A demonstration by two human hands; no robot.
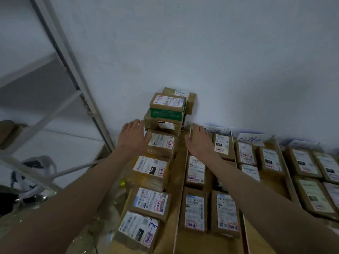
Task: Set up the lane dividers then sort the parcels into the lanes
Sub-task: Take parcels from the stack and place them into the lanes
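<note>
Item: stack of parcels (166,110), cardboard, labelled, at the far end of the leftmost lane against the white wall (220,52); a green-banded box (167,107) sits uppermost, over a plain brown box (163,124), with another carton (185,96) behind. Nearer in the same lane, a single-file row of parcels (152,173) runs toward the viewer. A cardboard lane divider (180,173) stands on edge to the right of that row; further lanes of parcels (256,162) lie to the right, each headed by a handwritten paper sign (249,138) at the wall. Left hand (131,136): fingers straight and spread, holding nothing, just beside the left face of the stack; whether it touches cannot be told. Right hand (199,142): likewise spread flat, gripping nothing, to the right of the stack above the divider. Handling, as judged: small cartons, stiff, probably light, taped faces likely a little slick; the stack looks liable to topple if nudged singly, so palms on opposite side faces, low on the stack, would suit. Metal shelving frame (73,74) at left.
</note>
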